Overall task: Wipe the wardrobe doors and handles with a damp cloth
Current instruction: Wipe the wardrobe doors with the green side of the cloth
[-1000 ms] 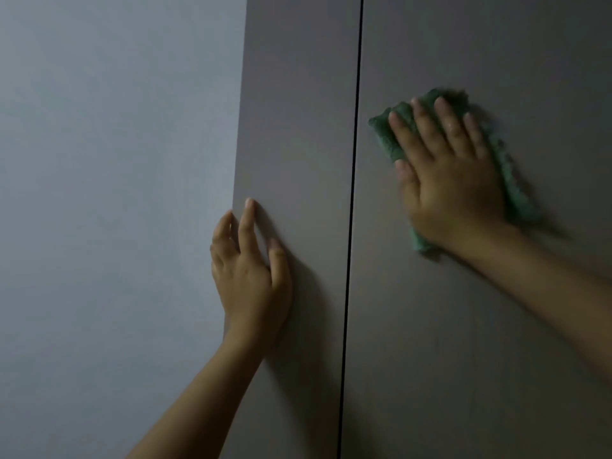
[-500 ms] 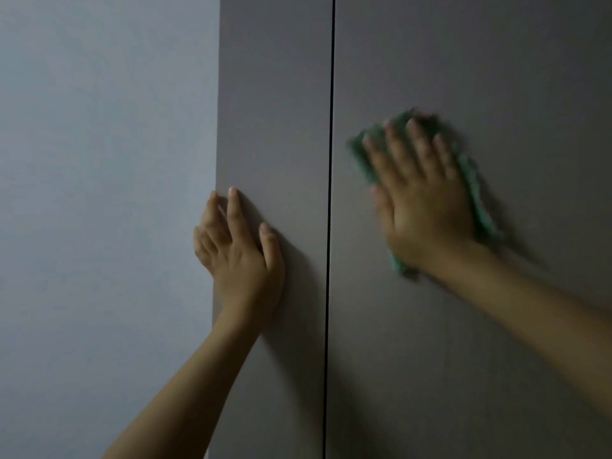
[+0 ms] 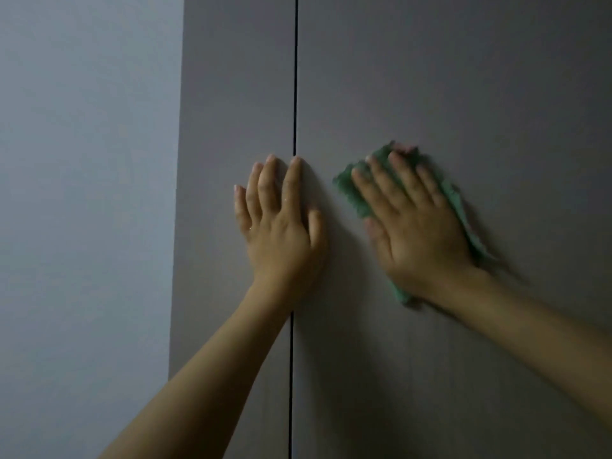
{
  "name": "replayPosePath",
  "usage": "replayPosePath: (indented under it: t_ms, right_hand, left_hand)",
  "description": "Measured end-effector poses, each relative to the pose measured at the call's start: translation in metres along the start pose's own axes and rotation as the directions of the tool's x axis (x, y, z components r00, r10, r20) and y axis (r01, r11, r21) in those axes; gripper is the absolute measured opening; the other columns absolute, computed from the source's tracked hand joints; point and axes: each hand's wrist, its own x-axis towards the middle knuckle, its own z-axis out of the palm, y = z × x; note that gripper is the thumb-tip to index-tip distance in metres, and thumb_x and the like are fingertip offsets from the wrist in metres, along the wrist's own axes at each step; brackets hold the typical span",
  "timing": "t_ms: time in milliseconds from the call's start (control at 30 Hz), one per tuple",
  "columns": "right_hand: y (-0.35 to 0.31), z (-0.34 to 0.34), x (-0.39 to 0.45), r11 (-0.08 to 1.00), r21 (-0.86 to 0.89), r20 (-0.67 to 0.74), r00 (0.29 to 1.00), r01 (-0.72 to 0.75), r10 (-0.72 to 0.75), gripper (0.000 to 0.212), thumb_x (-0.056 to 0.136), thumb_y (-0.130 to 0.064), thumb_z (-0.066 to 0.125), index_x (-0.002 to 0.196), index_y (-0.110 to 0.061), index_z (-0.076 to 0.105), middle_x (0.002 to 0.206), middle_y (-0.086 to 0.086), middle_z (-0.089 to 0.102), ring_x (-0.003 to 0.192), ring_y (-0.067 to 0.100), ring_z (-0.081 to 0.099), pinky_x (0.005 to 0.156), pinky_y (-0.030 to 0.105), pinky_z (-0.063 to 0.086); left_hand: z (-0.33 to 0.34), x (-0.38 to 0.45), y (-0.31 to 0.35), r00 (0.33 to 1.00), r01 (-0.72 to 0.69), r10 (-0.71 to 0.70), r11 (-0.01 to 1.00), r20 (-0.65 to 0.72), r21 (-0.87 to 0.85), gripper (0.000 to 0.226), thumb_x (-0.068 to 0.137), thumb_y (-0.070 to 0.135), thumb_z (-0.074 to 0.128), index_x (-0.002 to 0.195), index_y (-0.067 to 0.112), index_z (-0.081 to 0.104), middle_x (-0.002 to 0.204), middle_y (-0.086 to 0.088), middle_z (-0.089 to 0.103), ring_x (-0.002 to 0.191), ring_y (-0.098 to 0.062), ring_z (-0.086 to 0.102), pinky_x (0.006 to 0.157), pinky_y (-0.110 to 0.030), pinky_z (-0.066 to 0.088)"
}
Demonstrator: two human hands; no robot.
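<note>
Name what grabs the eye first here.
The green cloth, the only colour in a grey scene, sits right of centre, pressed flat to the right wardrobe door under the right hand. Beside it, the left hand lies flat with straight fingers across the dark vertical gap between the two doors. The pale wall fills the left of the view.
</note>
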Motion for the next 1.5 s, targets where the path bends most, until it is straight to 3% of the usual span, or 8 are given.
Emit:
replayPosePath:
  t_ms: [133, 367, 567, 800, 1000, 1233, 1400, 1500]
  right_hand:
    - [0.020, -0.010, -0.014, 0.986, 0.004, 0.107, 0.980, 0.167, -0.166, 0.054, 0.098, -0.034, 0.027, 0.149, -0.016, 0.031, 0.155, 0.005, 0.028, 0.143, 0.025, 0.024, 0.117, 0.047, 0.019]
    - [0.029, -0.003, 0.010, 0.971, -0.043, -0.084, 0.970, -0.233, 0.229, 0.053, 0.097, -0.033, 0.029, 0.147, -0.014, 0.034, 0.152, 0.007, 0.035, 0.141, 0.029, 0.029, 0.116, 0.045, 0.017]
    - [0.039, -0.016, -0.028, 0.992, -0.010, 0.096, 0.987, 0.127, -0.125, 0.053, 0.097, -0.033, 0.030, 0.147, -0.016, 0.034, 0.153, 0.006, 0.031, 0.142, 0.028, 0.028, 0.116, 0.049, 0.020]
    - [0.071, -0.008, 0.010, 0.921, -0.075, -0.097, 0.922, -0.383, 0.375, 0.054, 0.098, -0.034, 0.025, 0.148, -0.014, 0.031, 0.152, 0.011, 0.034, 0.141, 0.034, 0.027, 0.116, 0.047, 0.015]
    - [0.077, -0.020, -0.020, 0.999, -0.039, 0.038, 0.999, 0.023, -0.022, 0.051, 0.098, -0.033, 0.029, 0.147, -0.018, 0.035, 0.152, 0.006, 0.034, 0.142, 0.027, 0.027, 0.117, 0.045, 0.017]
    - [0.114, -0.016, 0.002, 0.926, -0.090, -0.097, 0.928, -0.368, 0.359, 0.054, 0.098, -0.033, 0.026, 0.146, -0.013, 0.035, 0.151, 0.010, 0.035, 0.141, 0.035, 0.028, 0.115, 0.048, 0.016]
    - [0.081, -0.027, -0.058, 0.995, 0.001, 0.090, 0.991, 0.104, -0.104, 0.053, 0.097, -0.033, 0.030, 0.148, -0.018, 0.034, 0.154, 0.005, 0.030, 0.143, 0.027, 0.026, 0.117, 0.048, 0.018]
    - [0.134, -0.034, -0.047, 0.994, -0.030, 0.070, 0.993, 0.101, -0.099, 0.052, 0.098, -0.033, 0.029, 0.147, -0.016, 0.035, 0.152, 0.006, 0.033, 0.142, 0.028, 0.028, 0.116, 0.047, 0.019]
  left_hand:
    - [0.006, -0.002, -0.005, 0.999, -0.026, 0.028, 0.998, -0.036, 0.058, 0.064, 0.089, 0.040, 0.029, 0.148, 0.016, 0.033, 0.155, -0.013, 0.026, 0.145, -0.027, 0.011, 0.119, -0.041, -0.002]
    - [0.007, -0.002, -0.002, 0.999, -0.032, 0.033, 0.995, -0.013, 0.096, 0.066, 0.089, 0.041, 0.028, 0.150, 0.016, 0.030, 0.156, -0.015, 0.023, 0.146, -0.029, 0.010, 0.118, -0.040, -0.006]
    - [0.004, -0.001, 0.003, 0.999, -0.024, 0.022, 0.996, 0.028, 0.091, 0.069, 0.086, 0.043, 0.028, 0.149, 0.014, 0.030, 0.155, -0.016, 0.022, 0.146, -0.031, 0.010, 0.118, -0.045, -0.006]
    - [0.008, 0.007, 0.040, 0.990, -0.138, 0.138, 0.990, 0.020, 0.039, 0.070, 0.082, 0.039, 0.033, 0.147, 0.014, 0.035, 0.156, -0.018, 0.023, 0.144, -0.032, 0.016, 0.116, -0.053, -0.002]
    - [0.028, 0.022, 0.063, 0.988, -0.138, 0.135, 0.990, 0.068, 0.038, 0.068, 0.087, 0.042, 0.028, 0.151, 0.018, 0.027, 0.158, -0.010, 0.017, 0.147, -0.026, 0.007, 0.118, -0.049, -0.006]
    - [0.032, 0.020, 0.064, 0.990, -0.133, 0.126, 0.986, 0.069, 0.097, 0.066, 0.090, 0.043, 0.032, 0.151, 0.017, 0.027, 0.158, -0.010, 0.020, 0.147, -0.026, 0.008, 0.119, -0.046, -0.007]
    - [0.030, 0.020, 0.070, 0.995, -0.091, 0.088, 0.994, 0.052, 0.064, 0.064, 0.089, 0.043, 0.031, 0.147, 0.016, 0.032, 0.155, -0.011, 0.025, 0.146, -0.027, 0.011, 0.119, -0.047, -0.005]
    - [0.028, 0.021, 0.087, 0.996, -0.051, 0.049, 0.998, 0.079, 0.022, 0.063, 0.090, 0.042, 0.031, 0.148, 0.017, 0.028, 0.157, -0.011, 0.017, 0.147, -0.024, 0.003, 0.118, -0.046, -0.009]
